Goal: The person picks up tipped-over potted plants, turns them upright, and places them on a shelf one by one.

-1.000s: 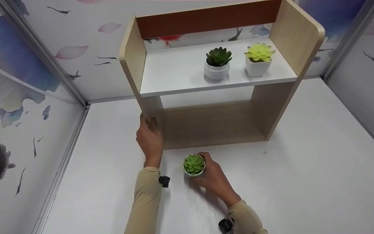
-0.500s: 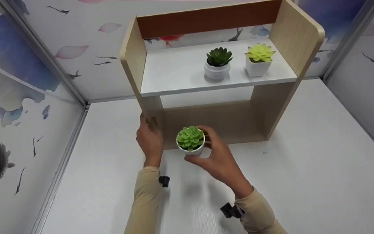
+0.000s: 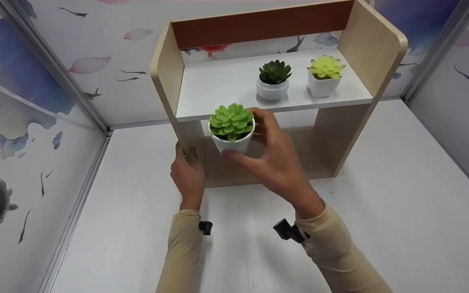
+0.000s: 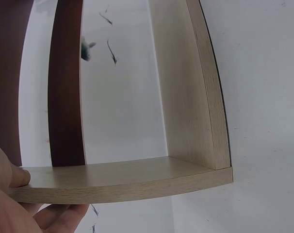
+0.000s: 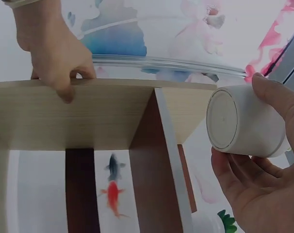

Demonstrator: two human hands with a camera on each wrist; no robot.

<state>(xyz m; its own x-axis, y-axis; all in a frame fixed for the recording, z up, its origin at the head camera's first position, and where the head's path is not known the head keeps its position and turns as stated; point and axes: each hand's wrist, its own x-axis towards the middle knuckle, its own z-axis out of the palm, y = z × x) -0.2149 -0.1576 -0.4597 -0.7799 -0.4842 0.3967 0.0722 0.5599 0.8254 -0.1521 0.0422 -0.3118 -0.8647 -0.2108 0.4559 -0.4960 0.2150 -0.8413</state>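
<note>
My right hand (image 3: 279, 158) holds a bright green succulent in a white pot (image 3: 232, 126), its thumb on the near side and the fingers round the far side. In the head view the pot overlaps the front edge of the white upper shelf (image 3: 214, 87). The right wrist view shows the pot's round base (image 5: 222, 120) between thumb and fingers. My left hand (image 3: 187, 175) grips the left side panel of the wooden shelf unit, thumb on the inside and fingers outside, as the left wrist view shows at the panel's edge (image 4: 118, 191).
On the upper shelf stand a dark green succulent in a round white pot (image 3: 273, 87) and a yellow-green one in a square white pot (image 3: 324, 83). The lower wooden board (image 3: 234, 177) lies beneath. A white table (image 3: 401, 203) carries the unit, with printed walls around it.
My right hand has lifted the green succulent from the table and carried it up and forward to the upper shelf's front edge. My left hand stays on the side panel.
</note>
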